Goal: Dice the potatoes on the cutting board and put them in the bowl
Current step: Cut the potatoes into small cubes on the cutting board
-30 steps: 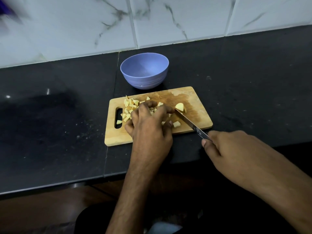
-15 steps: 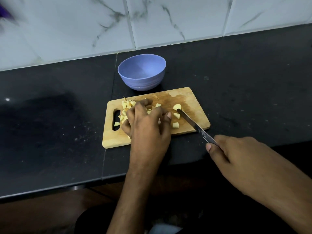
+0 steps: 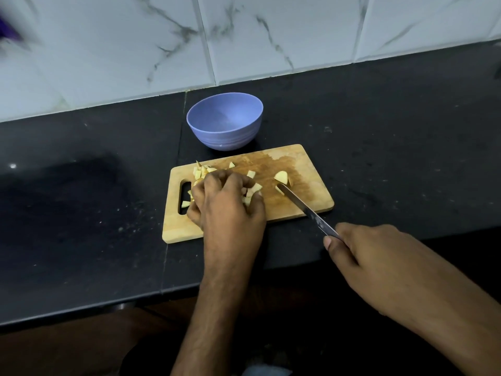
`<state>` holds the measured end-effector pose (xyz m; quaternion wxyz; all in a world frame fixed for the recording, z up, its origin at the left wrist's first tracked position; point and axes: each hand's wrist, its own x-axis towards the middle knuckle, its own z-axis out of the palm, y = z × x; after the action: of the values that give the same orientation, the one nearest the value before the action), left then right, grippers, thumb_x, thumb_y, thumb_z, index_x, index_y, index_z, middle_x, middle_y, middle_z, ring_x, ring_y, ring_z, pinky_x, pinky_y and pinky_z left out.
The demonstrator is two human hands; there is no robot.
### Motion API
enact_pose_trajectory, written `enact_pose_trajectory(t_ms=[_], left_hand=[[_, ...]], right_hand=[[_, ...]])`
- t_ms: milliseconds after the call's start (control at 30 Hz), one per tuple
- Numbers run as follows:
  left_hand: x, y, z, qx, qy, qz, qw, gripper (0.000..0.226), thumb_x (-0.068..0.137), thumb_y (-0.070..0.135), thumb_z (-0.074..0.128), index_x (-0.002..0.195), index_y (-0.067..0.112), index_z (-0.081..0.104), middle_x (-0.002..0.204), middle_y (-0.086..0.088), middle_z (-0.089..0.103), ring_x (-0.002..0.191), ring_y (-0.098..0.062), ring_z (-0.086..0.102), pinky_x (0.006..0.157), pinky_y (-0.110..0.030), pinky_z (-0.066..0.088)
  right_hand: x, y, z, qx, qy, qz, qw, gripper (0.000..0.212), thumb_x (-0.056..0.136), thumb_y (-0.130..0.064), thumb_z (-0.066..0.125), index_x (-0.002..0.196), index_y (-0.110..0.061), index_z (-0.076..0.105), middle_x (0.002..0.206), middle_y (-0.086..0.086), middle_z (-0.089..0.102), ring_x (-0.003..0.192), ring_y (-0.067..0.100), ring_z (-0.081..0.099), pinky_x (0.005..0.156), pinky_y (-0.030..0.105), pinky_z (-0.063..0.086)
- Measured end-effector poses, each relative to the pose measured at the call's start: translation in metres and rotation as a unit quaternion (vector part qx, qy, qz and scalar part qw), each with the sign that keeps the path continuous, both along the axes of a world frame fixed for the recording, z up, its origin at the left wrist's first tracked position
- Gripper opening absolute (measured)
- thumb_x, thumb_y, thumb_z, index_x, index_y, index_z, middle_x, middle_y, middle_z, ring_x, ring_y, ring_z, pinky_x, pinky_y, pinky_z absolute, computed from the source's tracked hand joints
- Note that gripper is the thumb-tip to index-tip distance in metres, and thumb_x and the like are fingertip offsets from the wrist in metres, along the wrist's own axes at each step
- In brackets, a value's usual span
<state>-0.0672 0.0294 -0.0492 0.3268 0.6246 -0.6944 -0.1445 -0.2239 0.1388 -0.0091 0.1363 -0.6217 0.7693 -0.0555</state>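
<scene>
- On the wooden cutting board (image 3: 306, 169), the left hand (image 3: 227, 202) curls over diced potato pieces (image 3: 200, 172).
- Right hand (image 3: 379, 256) grips a knife (image 3: 306, 210), tip beside a larger potato chunk (image 3: 281, 176).
- Blue bowl (image 3: 225, 123) sits just beyond.

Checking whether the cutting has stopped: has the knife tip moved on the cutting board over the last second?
Yes. The knife has slid back from the potato chunk toward the cutting board near edge.

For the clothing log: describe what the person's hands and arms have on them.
Nothing is worn on either. The left hand and right hand are bare, with no gloves, rings, watch or bands visible. Both forearms are uncovered to the frame edge, with no sleeves in view.
</scene>
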Motion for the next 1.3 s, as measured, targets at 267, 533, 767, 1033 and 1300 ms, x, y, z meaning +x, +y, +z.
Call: enact_pose_trajectory(t_ms=[267, 533, 767, 1033, 1300], left_hand=[[-0.001, 0.002, 0.000, -0.018, -0.025, -0.044, 0.999, 0.052, 0.081, 0.059, 0.074, 0.126, 0.037, 0.058, 0.141, 0.009, 0.038, 0.138, -0.015, 0.020, 0.109, -0.045, 0.015], [-0.020, -0.003, 0.003, -0.086, -0.128, -0.074, 0.985, 0.029, 0.091, 0.043, 0.067, 0.117, 0.030, 0.065, 0.147, -0.002, 0.041, 0.140, -0.024, 0.024, 0.111, -0.053, 0.022], [-0.019, -0.007, 0.001, -0.065, -0.110, -0.087, 0.988, 0.022, 0.093, 0.048, 0.063, 0.105, 0.031, 0.068, 0.138, 0.005, 0.046, 0.137, -0.019, 0.026, 0.110, -0.051, 0.023], [-0.015, -0.001, 0.000, -0.063, -0.101, -0.084, 0.989, 0.022, 0.087, 0.041, 0.065, 0.105, 0.028, 0.067, 0.131, 0.005, 0.048, 0.136, -0.020, 0.026, 0.107, -0.050, 0.021], [-0.017, -0.002, 0.000, -0.050, -0.100, -0.079, 0.991, 0.018, 0.088, 0.039, 0.062, 0.103, 0.029, 0.064, 0.129, 0.005, 0.046, 0.133, -0.018, 0.027, 0.107, -0.049, 0.023]], right_hand=[[-0.002, -0.003, -0.005, -0.016, -0.010, -0.008, 1.000, 0.038, 0.100, -0.054, 0.028, 0.078, -0.027, 0.043, 0.066, -0.004, 0.055, 0.055, 0.007, 0.053, 0.052, 0.023, 0.037], [-0.001, -0.009, -0.002, -0.019, 0.001, -0.019, 1.000, 0.035, 0.102, -0.050, 0.028, 0.075, -0.030, 0.038, 0.066, -0.005, 0.053, 0.053, 0.005, 0.050, 0.047, 0.020, 0.030], [-0.003, -0.014, -0.002, -0.019, -0.001, -0.014, 1.000, 0.034, 0.103, -0.050, 0.028, 0.075, -0.033, 0.035, 0.067, -0.006, 0.052, 0.053, 0.005, 0.049, 0.048, 0.019, 0.030], [0.003, -0.008, 0.001, -0.026, 0.022, 0.005, 0.999, 0.030, 0.103, -0.050, 0.024, 0.081, -0.032, 0.036, 0.066, -0.007, 0.049, 0.052, 0.005, 0.047, 0.045, 0.019, 0.028], [0.012, -0.006, -0.002, -0.028, 0.001, 0.006, 1.000, 0.025, 0.104, -0.046, 0.024, 0.086, -0.032, 0.035, 0.067, -0.007, 0.048, 0.052, 0.005, 0.046, 0.046, 0.019, 0.029]])
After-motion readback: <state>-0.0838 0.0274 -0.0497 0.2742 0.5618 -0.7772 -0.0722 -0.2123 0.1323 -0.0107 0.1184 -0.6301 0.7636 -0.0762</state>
